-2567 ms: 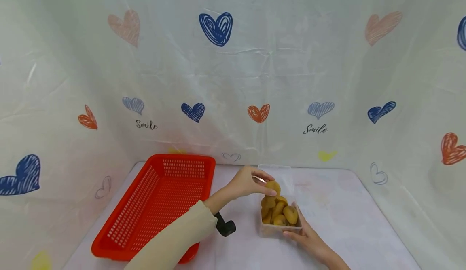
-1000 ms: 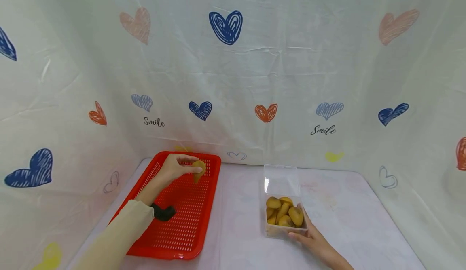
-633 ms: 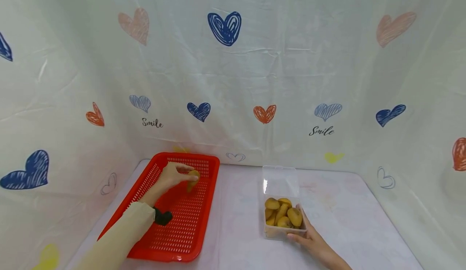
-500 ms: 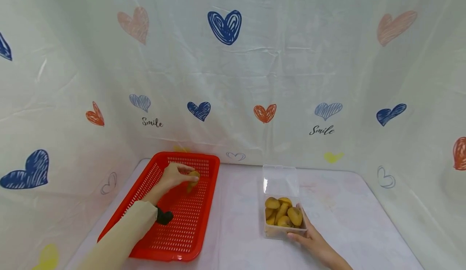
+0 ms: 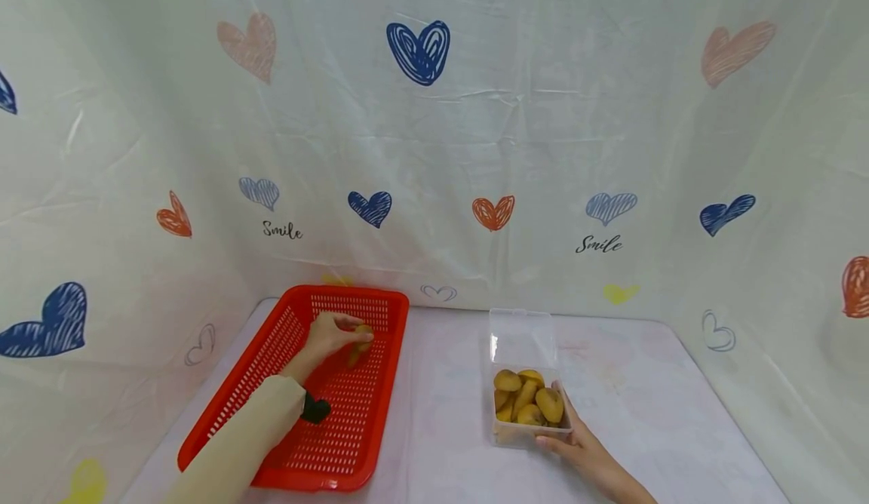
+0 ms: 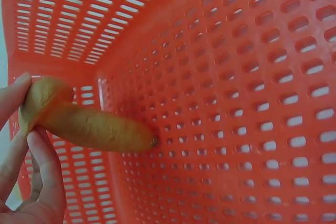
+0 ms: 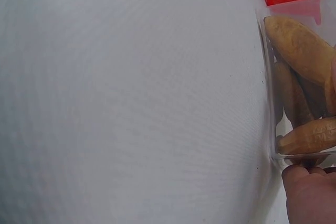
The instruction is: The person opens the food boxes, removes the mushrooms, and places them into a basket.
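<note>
My left hand [image 5: 330,334] pinches a yellow-brown mushroom [image 6: 89,124] by its cap, inside the red plastic basket [image 5: 339,436]. In the left wrist view the thick stem points toward the perforated basket floor; whether its tip touches is hard to tell. To the right stands a clear plastic box [image 5: 519,434] packed with several similar mushrooms [image 5: 550,404]. Its transparent lid [image 5: 523,338] is folded back. My right hand [image 5: 577,444] grips the box at its near right side, thumb at the front. Only part of that hand [image 7: 315,195] shows in the right wrist view.
A white table [image 5: 444,391] carries both containers, with a stretch of tabletop between them. A pale curtain [image 5: 434,149] printed with hearts encloses the back and sides. Something black [image 5: 315,410] sits at my left wrist below the cream sleeve [image 5: 254,428].
My left hand has carried the mushroom from above the box leftward to the basket, then lowered it inside. My right hand has stayed on the box.
</note>
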The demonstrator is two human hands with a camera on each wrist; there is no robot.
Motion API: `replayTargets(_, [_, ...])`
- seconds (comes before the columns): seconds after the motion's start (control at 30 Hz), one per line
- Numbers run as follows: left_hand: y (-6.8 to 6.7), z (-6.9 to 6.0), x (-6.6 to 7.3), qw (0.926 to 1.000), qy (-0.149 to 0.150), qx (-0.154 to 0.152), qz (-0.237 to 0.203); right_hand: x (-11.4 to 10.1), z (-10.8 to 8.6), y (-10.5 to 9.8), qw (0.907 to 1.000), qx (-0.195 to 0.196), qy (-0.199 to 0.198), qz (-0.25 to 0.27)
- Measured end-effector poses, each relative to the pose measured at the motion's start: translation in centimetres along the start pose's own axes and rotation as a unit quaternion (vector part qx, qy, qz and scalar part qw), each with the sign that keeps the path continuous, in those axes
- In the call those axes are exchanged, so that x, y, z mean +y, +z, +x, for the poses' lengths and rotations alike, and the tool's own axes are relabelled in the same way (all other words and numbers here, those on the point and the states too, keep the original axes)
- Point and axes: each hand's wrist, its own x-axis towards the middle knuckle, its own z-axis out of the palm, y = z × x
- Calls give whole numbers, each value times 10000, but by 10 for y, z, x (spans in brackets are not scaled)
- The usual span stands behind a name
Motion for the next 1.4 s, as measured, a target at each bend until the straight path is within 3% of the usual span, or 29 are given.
replayTargets(0.37, [9, 5, -1, 9998, -96, 130, -103, -2, -1, 0, 10000, -43, 40, 16])
replayTargets(0.57, [7, 4, 9, 9996, -3, 2, -270, -1, -1, 0, 10000, -23, 24, 34])
replayTargets(0.8, [4, 5, 33, 9967, -140, -324, -735, 0, 0, 0, 10000, 10, 51, -78])
replayTargets(1.03, [5, 1, 64, 9936, 86, -720, -865, 1, -1, 1, 10000, 31, 12, -62])
replayTargets(1.2, [17, -4, 84, 9916, 221, -872, -931, 0, -1, 1, 10000, -1, 18, 62])
replayTargets(1.4, [35, -8, 114, 9822, 632, -1411, -1067, 1, 0, 0, 9999, -25, 47, 100])
